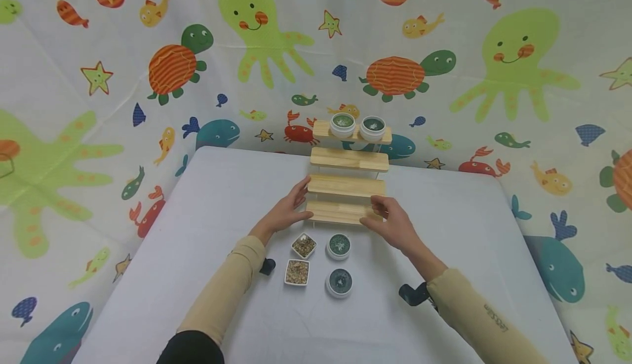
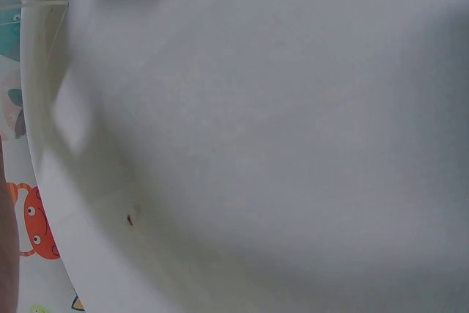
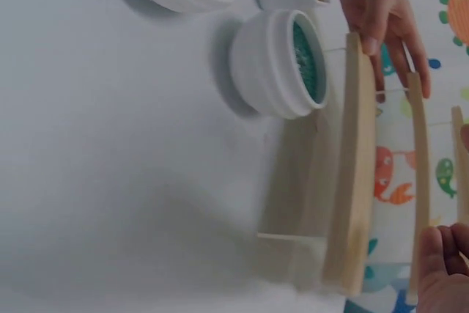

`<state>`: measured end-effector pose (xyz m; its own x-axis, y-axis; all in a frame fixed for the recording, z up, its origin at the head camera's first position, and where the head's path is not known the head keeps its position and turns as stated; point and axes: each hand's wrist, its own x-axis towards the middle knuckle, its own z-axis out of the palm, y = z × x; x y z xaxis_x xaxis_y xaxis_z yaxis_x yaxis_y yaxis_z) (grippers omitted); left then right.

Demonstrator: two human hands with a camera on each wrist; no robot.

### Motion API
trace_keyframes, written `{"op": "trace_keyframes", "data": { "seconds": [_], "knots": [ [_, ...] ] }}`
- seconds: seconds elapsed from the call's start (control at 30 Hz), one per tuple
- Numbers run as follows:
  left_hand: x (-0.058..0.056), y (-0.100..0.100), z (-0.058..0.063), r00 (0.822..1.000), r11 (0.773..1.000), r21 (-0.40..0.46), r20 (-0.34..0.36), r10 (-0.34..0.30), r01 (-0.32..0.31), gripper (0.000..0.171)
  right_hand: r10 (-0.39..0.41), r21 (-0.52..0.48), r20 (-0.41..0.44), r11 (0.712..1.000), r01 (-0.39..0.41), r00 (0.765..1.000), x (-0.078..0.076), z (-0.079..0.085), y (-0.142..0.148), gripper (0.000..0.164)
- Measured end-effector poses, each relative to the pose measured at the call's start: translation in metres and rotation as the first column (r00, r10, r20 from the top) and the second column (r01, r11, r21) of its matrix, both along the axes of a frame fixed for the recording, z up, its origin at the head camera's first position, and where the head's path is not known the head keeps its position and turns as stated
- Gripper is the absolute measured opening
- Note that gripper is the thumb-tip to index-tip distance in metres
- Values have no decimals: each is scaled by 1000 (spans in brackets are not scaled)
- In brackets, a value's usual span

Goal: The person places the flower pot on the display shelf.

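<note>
A tiered wooden display stand (image 1: 348,186) with several pale boards stands on the white table. My left hand (image 1: 285,210) holds its left side, thumb at the lowest board's end and fingers at the board above; the right wrist view shows this hand (image 3: 381,9) too. On the stand's right side, my right hand (image 1: 395,224) grips the ends of the lower boards with bent fingers, seen in part in the right wrist view at the lower right. Two round white jars, one with green content (image 1: 343,125) and one with dark green content (image 1: 373,128), sit on the top board.
In front of the stand are two more round white jars, the nearer (image 1: 339,283) and the farther (image 1: 338,246). Left of them lie two square white dishes of small grainy pieces, one nearer (image 1: 297,272), one farther (image 1: 303,245). A sea-animal patterned curtain (image 1: 296,24) hangs behind.
</note>
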<state>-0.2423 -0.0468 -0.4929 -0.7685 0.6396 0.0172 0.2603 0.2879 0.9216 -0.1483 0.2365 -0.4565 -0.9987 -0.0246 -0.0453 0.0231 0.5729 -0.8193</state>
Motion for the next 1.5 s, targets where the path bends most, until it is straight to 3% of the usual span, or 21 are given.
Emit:
{"op": "trace_keyframes", "data": {
  "seconds": [0.33,0.57,0.93,1.5],
  "knots": [
    [-2,0,-2,1000,1000,-1,-5,-2,2,94,19,-6,49,1000,-19,999,14,-22,-7,68],
    [-1,1,-1,1000,1000,-13,-3,2,-2,93,61,29,26,998,-62,998,20,-35,-14,66],
    [0,0,2,1000,1000,-12,-9,0,-1,92,54,58,22,997,-55,998,30,-38,-18,64],
    [-2,1,-1,1000,1000,-11,-4,7,-7,93,53,21,34,998,-54,998,41,-58,-28,63]
  ]
}}
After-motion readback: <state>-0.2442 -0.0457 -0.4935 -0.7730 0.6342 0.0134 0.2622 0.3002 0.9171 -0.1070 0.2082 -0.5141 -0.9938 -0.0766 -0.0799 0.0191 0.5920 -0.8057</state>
